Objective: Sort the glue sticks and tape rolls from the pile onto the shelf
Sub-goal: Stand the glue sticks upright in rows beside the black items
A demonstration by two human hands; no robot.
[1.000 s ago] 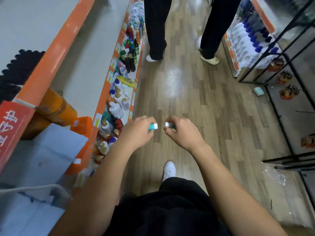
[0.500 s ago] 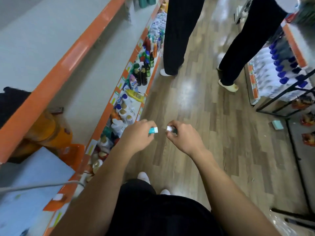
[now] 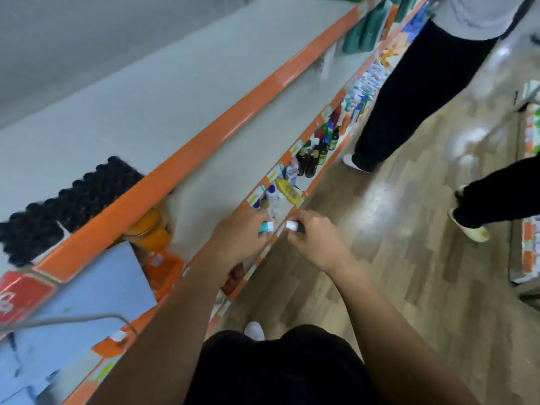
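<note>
My left hand [image 3: 241, 236] grips a teal glue stick [image 3: 266, 227] with a white end that pokes out toward the right. My right hand [image 3: 317, 242] holds a second glue stick [image 3: 293, 225], white tip toward the left and a dark part under my fingers. The two stick ends are a small gap apart, in front of me over the edge of the bottom shelf. The orange-edged shelf unit [image 3: 204, 135] runs along my left. No tape rolls or pile are in view.
The bottom shelf carries bottles [image 3: 309, 159] and a yellow tube [image 3: 287, 191]. A black mat [image 3: 67, 200] lies on the upper shelf, an orange jar [image 3: 152, 232] below it. A blue carton [image 3: 87, 287] sits near left. Another person's legs [image 3: 409, 95] stand ahead on the wood floor [image 3: 409, 273].
My view has swung left and up toward the shelves as I walk along the aisle. Both hands keep their glue sticks, held close together, now over the bottom shelf edge.
</note>
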